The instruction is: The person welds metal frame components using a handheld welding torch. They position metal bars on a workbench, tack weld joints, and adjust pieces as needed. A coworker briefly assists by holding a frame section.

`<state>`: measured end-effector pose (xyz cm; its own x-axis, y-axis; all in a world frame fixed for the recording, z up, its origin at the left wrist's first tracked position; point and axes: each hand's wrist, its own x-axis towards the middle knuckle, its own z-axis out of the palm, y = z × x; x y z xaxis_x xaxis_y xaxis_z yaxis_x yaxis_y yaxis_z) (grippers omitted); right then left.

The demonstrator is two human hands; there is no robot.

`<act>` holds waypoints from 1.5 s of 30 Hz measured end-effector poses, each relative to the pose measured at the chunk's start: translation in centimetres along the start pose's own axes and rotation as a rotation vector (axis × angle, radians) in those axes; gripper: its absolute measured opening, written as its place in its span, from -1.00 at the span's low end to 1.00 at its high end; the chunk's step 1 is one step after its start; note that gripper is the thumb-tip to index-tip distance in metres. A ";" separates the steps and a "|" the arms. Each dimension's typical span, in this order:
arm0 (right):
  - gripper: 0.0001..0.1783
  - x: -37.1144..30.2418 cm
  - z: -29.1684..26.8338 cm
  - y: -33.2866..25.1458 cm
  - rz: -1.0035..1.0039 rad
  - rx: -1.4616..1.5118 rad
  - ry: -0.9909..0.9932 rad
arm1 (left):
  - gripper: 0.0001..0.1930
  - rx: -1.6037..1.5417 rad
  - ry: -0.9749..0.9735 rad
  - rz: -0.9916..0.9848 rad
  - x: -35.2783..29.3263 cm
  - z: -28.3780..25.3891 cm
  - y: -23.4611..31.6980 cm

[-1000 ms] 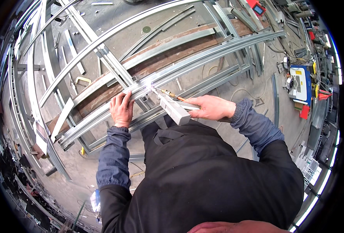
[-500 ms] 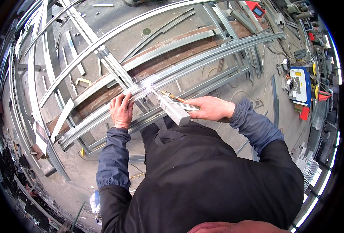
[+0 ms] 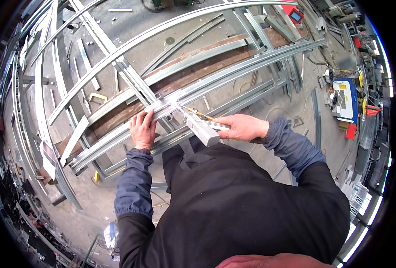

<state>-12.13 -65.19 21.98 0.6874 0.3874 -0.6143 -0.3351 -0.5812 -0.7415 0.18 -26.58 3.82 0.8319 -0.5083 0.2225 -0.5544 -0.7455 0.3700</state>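
Note:
A bright welding spark (image 3: pixel 174 102) glows on the galvanized metal frame (image 3: pixel 233 73) in front of me, where a rail meets a crosspiece. My right hand (image 3: pixel 242 127) is closed round the welding torch (image 3: pixel 198 112), whose brass fitting and tip point at the spark. A grey box-shaped metal piece (image 3: pixel 202 131) lies along the torch's near side; whether it belongs to the torch or the frame I cannot tell. Left of the spark, my left hand (image 3: pixel 143 129) rests with outstretched fingers laid over the rail. Its fingertips stay a short way from the glow.
Rusty beams (image 3: pixel 198 76) run beneath the frame. Further rails and a long curved bar (image 3: pixel 131 42) cross farther off. A yellow clamp (image 3: pixel 98 97) lies to the left. A blue-and-white machine (image 3: pixel 344 99) stands at the right, with hoses and cables on the floor.
The spark continues at nearly the same spot, and the torch is almost unmoved. My left hand is slightly lower and farther right in the view, still on the rail.

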 end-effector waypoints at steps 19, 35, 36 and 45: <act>-0.31 -6.7 -2.2 -7.9 0.142 0.188 0.063 | -0.53 -0.069 0.039 0.009 -0.2 -0.6 0.1; -0.34 -2.2 -25.5 -8.7 0.169 0.145 -0.358 | -0.36 0.007 -0.055 -0.097 0.4 -1.6 2.5; -0.35 -0.7 -26.1 -7.7 0.233 0.158 -0.424 | -0.37 0.008 -0.063 -0.125 0.3 -1.7 2.7; -0.36 12.5 -27.4 -2.1 0.281 0.273 -0.757 | -0.32 0.131 -0.093 -0.271 0.5 -1.2 4.7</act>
<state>14.82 -78.74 23.28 -0.0284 0.6854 -0.7276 -0.6390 -0.5722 -0.5140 -1.98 -29.82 6.72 0.9477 -0.3159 0.0457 -0.3155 -0.9054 0.2839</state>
